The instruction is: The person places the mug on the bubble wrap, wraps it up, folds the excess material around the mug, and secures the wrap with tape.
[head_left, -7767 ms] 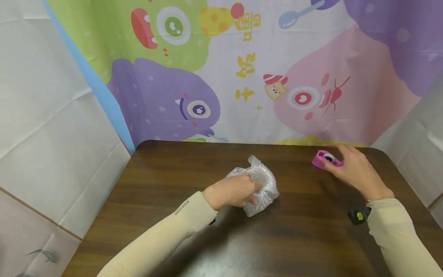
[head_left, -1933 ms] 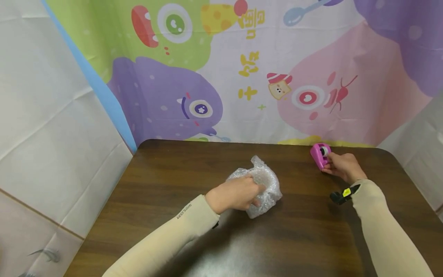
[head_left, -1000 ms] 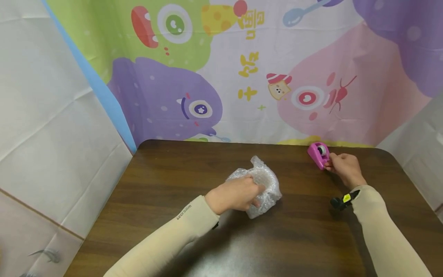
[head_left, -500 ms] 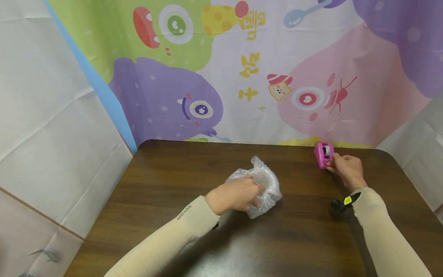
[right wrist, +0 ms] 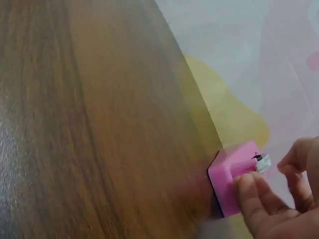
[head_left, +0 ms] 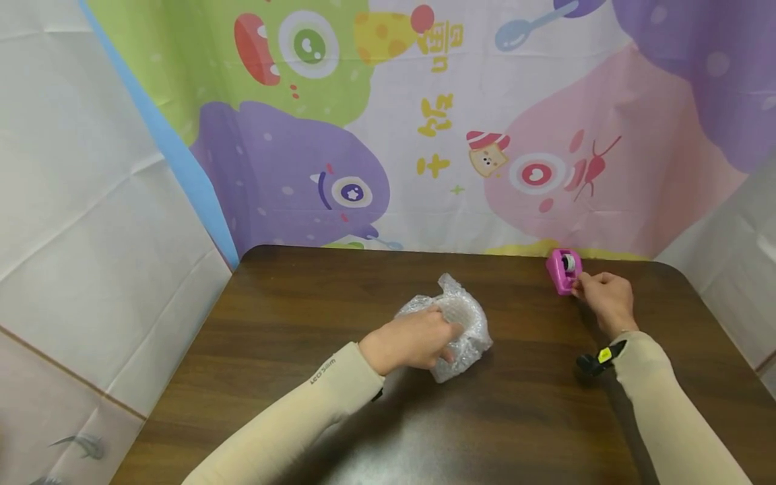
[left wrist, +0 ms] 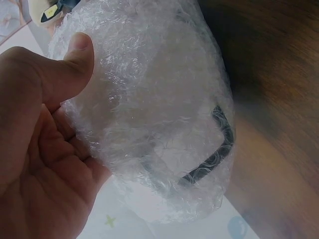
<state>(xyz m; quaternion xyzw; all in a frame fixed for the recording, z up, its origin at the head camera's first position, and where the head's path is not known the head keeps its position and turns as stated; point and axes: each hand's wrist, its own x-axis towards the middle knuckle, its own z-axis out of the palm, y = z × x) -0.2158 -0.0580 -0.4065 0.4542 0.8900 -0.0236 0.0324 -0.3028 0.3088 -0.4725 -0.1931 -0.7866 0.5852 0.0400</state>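
A bundle of clear bubble wrap (head_left: 469, 350) sits mid-table, its top hollowed like a bowl. My left hand (head_left: 415, 337) grips its near-left side. In the left wrist view the thumb (left wrist: 79, 55) presses the bubble wrap while the other fingers go behind it; a dark bent strip (left wrist: 207, 167) shows through the layers. Toward the far right edge stands a pink tape dispenser (head_left: 558, 275) with a small roll of tape (head_left: 568, 263). My right hand (head_left: 608, 300) pinches at its front end with thumb and fingertips; I cannot tell whether a tape end lies between them.
The dark wooden table (head_left: 315, 296) has rounded far corners. Behind it hangs a cartoon-printed cloth (head_left: 424, 215) that meets the table's far edge, close to the dispenser. Pale panels (head_left: 109, 202) stand along the left side.
My right hand has gone from reaching over the dispenser to pinching its front end. The dispenser has turned, then shifted slightly left and right. My left hand stays on the bubble wrap.
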